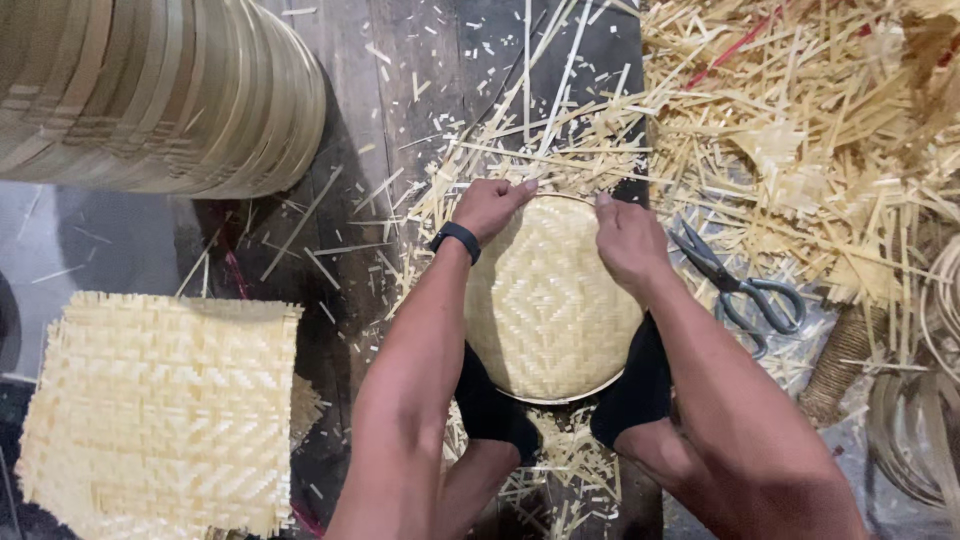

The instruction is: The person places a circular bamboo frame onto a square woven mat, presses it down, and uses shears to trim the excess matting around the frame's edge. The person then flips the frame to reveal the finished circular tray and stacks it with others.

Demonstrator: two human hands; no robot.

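Both forearms are reaching down, left hand (490,205) and right hand (628,240) fingers gripping the rim of the woven tray (545,300), likely light, springy, splintery.

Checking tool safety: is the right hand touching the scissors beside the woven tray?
Apart. The head view shows the right hand resting on the round woven tray, with a strip of littered floor between it and the scissors.

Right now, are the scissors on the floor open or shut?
Shut. The scissors lie flat among bamboo strips, with the blades together and both handle loops side by side, right of the right hand.
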